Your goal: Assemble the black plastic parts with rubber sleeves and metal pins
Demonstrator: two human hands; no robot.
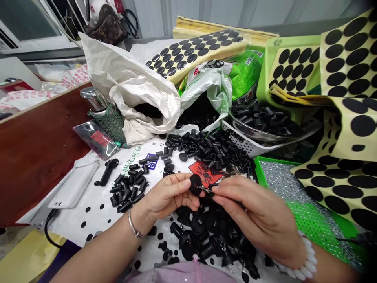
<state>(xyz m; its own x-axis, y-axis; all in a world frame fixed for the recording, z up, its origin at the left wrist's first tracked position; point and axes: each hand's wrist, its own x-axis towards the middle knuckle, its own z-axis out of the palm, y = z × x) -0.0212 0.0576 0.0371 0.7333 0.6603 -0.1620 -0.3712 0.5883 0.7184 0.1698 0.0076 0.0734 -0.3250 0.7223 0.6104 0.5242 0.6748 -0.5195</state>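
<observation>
Near the middle of the table my left hand (pixel 173 194) pinches a small black round disc (pixel 195 184) between thumb and fingers. My right hand (pixel 253 206) is closed on a thin metal tool (pixel 206 189), whose tip reaches the face of the disc. Whether it is tweezers or a pin I cannot tell. Below both hands lies a pile of black parts (pixel 203 230), discs and tubes, some with metal ends. Beyond them spreads a heap of short black tubes (pixel 206 147), and a smaller group of tubes (pixel 128 192) lies left of my left hand.
Open bags (pixel 138 90) of black parts stand behind. To the right are a clear bowl (pixel 262 125) of black tubes, a green tray (pixel 309 208) and sheets of black round stickers (pixel 332 177). On the left lie a phone (pixel 96 137), a white power bank (pixel 73 184) and a wooden edge (pixel 38 149).
</observation>
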